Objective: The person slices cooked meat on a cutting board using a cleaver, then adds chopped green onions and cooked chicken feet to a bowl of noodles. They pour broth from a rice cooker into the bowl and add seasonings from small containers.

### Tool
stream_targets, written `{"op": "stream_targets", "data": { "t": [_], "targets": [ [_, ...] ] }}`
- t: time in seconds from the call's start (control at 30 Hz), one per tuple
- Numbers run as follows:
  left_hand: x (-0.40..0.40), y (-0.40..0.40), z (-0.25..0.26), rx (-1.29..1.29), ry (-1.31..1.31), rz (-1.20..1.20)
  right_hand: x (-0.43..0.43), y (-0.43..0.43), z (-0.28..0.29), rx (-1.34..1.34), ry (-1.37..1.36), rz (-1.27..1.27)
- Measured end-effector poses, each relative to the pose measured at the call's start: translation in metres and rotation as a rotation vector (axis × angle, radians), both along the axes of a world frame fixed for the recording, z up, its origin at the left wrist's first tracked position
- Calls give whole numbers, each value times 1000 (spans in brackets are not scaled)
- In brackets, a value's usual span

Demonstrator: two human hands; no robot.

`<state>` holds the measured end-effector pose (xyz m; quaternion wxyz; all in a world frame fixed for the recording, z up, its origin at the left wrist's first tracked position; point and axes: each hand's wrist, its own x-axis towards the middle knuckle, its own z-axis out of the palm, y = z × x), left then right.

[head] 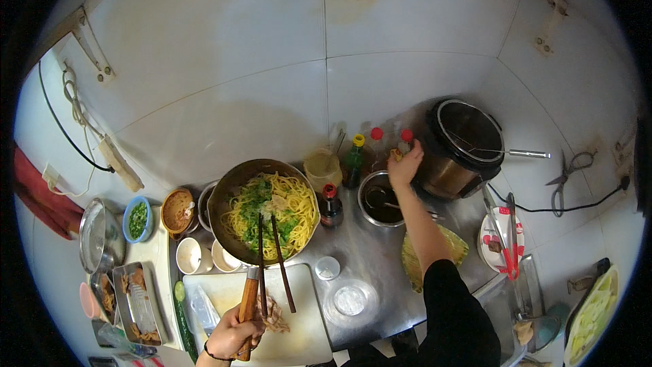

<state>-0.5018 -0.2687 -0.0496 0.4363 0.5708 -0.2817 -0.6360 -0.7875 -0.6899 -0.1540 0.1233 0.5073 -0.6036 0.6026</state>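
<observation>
My left hand [233,335] grips the wooden handle [249,293] of a deep pan [220,237]. Yellow noodles [299,199] lie in the pan with chopped greens [252,199] and a pale brown heap on top. Two dark chopsticks [279,255] rest in the pan, their ends sticking out beside the handle. My right hand [406,163] reaches to the back, near a red-capped bottle [406,135] and a small yellow item partly behind the fingers; whether it holds anything is unclear. Below that forearm stands a steel pot of dark liquid [374,204] with a ladle.
A white cutting board [305,311] bears shredded meat and a knife [204,311]. Green [355,158] and dark [331,209] bottles stand mid-table. An electric cooker [453,173] is at the back right, tongs [509,239] on a plate, and a bowl of chopped scallions [137,220] at left.
</observation>
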Motion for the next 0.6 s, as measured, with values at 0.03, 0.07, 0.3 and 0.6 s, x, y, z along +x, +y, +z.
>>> {"op": "stream_targets", "data": {
  "t": [0.03,0.07,0.3,0.6],
  "targets": [
    [0,-1,-1,-1,6,-5,-11,-6,-1,18,-44,-65],
    [0,-2,-1,-2,12,-10,-21,-11,-1,220,-99,8],
    [6,-3,4,27,-12,-54,-14,8,32,62,-12,246],
    [20,-11,11,49,36,-191,63,132,198,-31,999,867]
  ]
}}
